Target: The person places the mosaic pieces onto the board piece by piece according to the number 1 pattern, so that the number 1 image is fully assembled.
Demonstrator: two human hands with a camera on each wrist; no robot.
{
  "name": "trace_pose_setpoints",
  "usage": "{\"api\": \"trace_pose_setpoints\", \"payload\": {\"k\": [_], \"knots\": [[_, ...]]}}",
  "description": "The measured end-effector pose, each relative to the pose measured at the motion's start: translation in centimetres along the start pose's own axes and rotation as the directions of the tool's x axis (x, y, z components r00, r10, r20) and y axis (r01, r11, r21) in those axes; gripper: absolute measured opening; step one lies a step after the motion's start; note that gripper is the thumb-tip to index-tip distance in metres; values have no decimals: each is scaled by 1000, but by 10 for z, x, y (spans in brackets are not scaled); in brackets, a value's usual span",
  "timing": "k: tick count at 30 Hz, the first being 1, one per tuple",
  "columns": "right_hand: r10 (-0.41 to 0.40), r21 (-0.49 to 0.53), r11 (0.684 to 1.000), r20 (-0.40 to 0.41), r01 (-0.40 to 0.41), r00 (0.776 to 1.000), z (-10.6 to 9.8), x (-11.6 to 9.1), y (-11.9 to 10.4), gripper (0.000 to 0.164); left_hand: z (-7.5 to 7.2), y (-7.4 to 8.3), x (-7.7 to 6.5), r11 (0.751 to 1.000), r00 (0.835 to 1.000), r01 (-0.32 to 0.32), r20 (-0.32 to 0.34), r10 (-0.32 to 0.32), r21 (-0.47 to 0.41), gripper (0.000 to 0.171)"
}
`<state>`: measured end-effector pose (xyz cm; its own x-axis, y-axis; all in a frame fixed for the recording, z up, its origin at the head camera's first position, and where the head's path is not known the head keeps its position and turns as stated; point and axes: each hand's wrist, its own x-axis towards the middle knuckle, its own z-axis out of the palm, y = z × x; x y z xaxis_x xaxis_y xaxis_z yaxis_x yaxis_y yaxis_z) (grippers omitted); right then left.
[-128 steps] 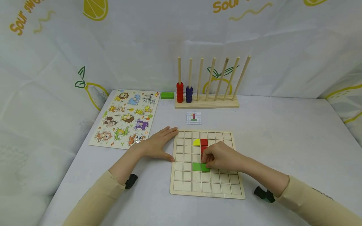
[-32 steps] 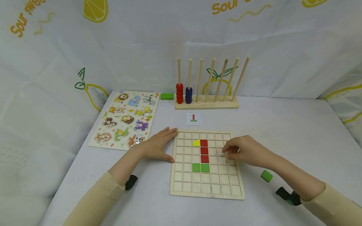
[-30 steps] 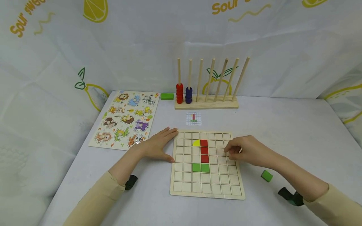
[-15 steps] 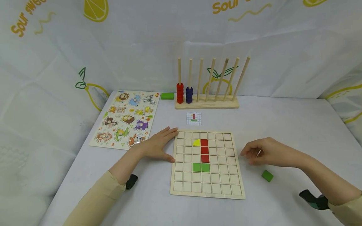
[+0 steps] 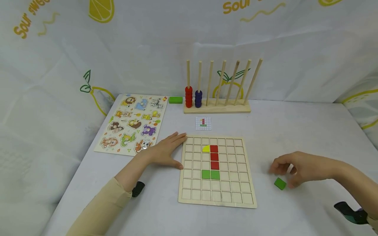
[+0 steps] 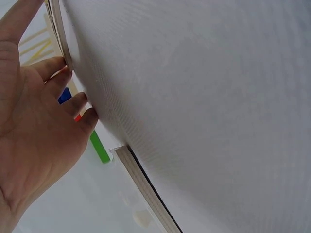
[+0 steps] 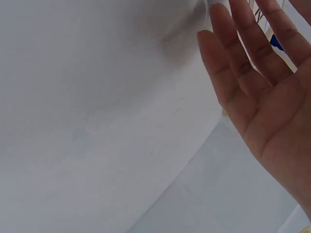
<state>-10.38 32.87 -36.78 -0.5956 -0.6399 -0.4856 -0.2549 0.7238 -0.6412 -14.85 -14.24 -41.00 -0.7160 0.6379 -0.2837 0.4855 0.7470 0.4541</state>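
A wooden grid board (image 5: pixel 189 193) lies mid-table, holding a yellow quarter-round tile (image 5: pixel 206 148), red square tiles (image 5: pixel 214 157) in a column and two green square tiles (image 5: pixel 210 174) side by side. My left hand (image 5: pixel 164 152) rests at the board's left edge, fingers spread, thumb and fingertips touching it. Right of the board a loose green block (image 5: pixel 280 184) lies on the table. My right hand (image 5: pixel 307 166) hovers over and beside that block, thumb and fingers apart around it. In the right wrist view the fingers (image 7: pixel 255 48) look extended, with nothing held.
A small pattern card (image 5: pixel 203 123) lies behind the board. Farther back stands a wooden peg rack (image 5: pixel 217 108) with red and blue beads. An animal puzzle board (image 5: pixel 130 124) lies at the left, with a green block (image 5: pixel 175 100) by its top corner.
My right hand has moved off the grid board to the right, down toward the loose green block, its fingers spreading. Two green tiles now show fully on the board. The left hand has stayed put.
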Motion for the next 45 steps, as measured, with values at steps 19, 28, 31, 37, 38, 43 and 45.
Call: {"api": "trace_pose_setpoints", "payload": {"k": [19, 28, 31, 37, 38, 43, 45], "knots": [[114, -233, 967, 29, -104, 993, 19, 9, -9, 68, -1, 1, 0, 1000, 1000, 6, 3, -6, -4, 109], [112, -336, 935, -20, -112, 993, 23, 12, -12, 61, 1, -1, 1, 1000, 1000, 5, 3, -5, -9, 109], [129, -363, 922, -38, -134, 991, 25, 14, -14, 56, 3, -2, 2, 1000, 1000, 4, 6, -4, -8, 109], [43, -374, 926, -61, -63, 997, 26, 16, -10, 52, 4, -3, 3, 1000, 1000, 3, 4, -3, -4, 109], [29, -365, 930, -61, -50, 998, 26, 16, -10, 51, 4, -3, 3, 1000, 1000, 3, 3, -3, -4, 109], [24, -331, 942, -68, -45, 997, 25, 17, -9, 50, 4, -3, 3, 1000, 1000, 2, 3, -2, -3, 109], [35, -323, 945, -73, -57, 997, 26, 17, -9, 49, 4, -3, 2, 1000, 1000, 2, 4, -2, -1, 109]]}}
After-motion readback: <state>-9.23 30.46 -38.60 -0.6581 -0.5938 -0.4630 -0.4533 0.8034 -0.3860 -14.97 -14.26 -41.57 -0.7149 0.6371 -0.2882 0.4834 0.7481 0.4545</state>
